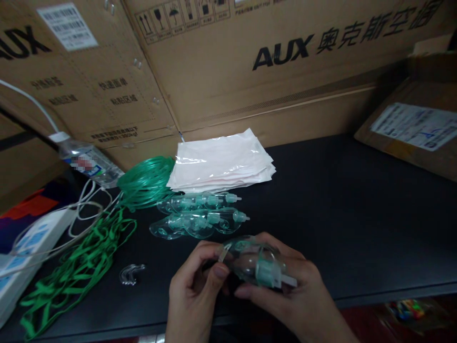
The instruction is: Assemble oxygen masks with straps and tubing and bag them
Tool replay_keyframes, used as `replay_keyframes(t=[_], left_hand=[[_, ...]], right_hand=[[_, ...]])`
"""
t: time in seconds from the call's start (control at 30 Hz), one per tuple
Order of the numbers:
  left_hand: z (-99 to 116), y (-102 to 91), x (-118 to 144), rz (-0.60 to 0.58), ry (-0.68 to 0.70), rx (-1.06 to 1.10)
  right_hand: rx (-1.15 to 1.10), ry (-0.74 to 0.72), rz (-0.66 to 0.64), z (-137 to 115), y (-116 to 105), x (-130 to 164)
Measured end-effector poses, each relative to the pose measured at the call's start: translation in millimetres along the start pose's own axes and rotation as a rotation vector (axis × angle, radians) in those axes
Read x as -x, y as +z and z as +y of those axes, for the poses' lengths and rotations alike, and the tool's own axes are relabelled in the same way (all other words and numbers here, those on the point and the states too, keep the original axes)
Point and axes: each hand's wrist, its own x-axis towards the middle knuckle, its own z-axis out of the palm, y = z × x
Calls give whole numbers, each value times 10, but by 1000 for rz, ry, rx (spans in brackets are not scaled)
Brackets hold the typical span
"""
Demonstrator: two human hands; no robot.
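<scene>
Near the table's front edge, my right hand (pixel 285 276) is closed around a clear oxygen mask (pixel 246 264) with a pale green connector (pixel 267 274). My left hand (pixel 202 281) pinches a thin, light nose strip (pixel 224 253) between thumb and forefinger at the mask's left end. The mask lies tilted, its connector pointing right, and the fingers hide its underside. Just beyond, several more clear masks (pixel 200 223) lie nested in two rows. A few small, shiny curved strips (pixel 132 274) rest to the left of my left hand.
Green elastic straps (pixel 82 267) lie heaped at left, below a coil of green tubing (pixel 146 181). White pouches (pixel 221 162) are stacked behind the masks. A plastic bottle (pixel 89 159), white cables (pixel 85 205) and a power strip (pixel 35 257) stand left. Cardboard boxes (pixel 285 81) line the back.
</scene>
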Motion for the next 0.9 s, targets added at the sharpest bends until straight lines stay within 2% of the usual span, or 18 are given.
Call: replay_keyframes(t=[0.13,0.33,0.5,0.6,0.73,0.9], left_hand=[[-43,-23,11,8,6,110],[-82,-19,28,-47,62,163],[-84,-1,40,20,166,57],[-103,-14,47,39,210,4],[-119,-27,56,52,207,-23],[-77,-10,9,90,130,-21]], right_hand=[[-196,90,-175,-66,-42,-12],[-356,148,-291,-33,-133,-6],[-504,330,-216,21,-131,32],[-543,407,-226,32,-134,29],[-482,399,-260,30,-156,10],[-428,378,-215,34,-135,16]])
